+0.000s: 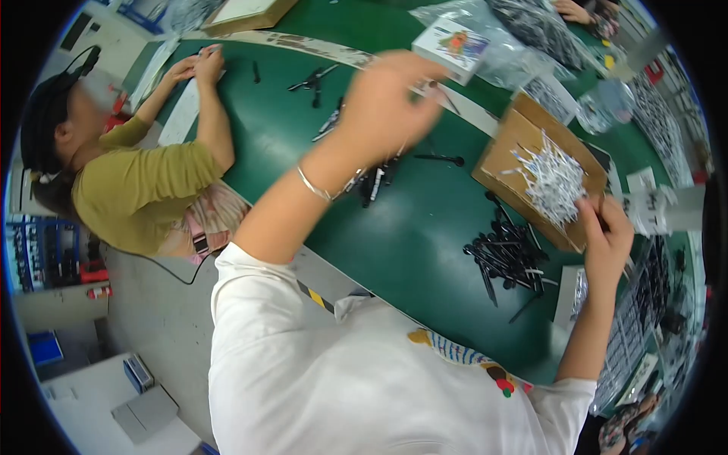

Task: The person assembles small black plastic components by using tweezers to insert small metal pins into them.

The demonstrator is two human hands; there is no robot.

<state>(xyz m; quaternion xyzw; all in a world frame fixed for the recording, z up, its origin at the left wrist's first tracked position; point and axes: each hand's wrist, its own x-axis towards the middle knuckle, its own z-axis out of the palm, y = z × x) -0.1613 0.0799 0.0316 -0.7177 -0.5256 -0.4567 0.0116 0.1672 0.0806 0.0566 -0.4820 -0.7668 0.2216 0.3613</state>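
My left hand [398, 102], with a bracelet at its wrist, is raised over the green table. Its fingers are curled and slightly blurred; a thin dark piece shows by the fingertips, too unclear to name. My right hand [609, 236] is at the near right rim of an open cardboard box [509, 144]. Its thumb and fingers are bent close to the white printed strips [552, 180] heaped in the box; what they grip is hidden. Left of the right hand lies a pile of black rod-like parts [504, 250]. More black and white rods [375, 182] lie below my left wrist.
On the left a person in an olive top [152, 178] works at the same green table [409, 243]. A small white printed box [451, 49] and clear plastic bags [523, 45] stand at the far side. A clear plastic container [605, 106] stands beyond the cardboard box.
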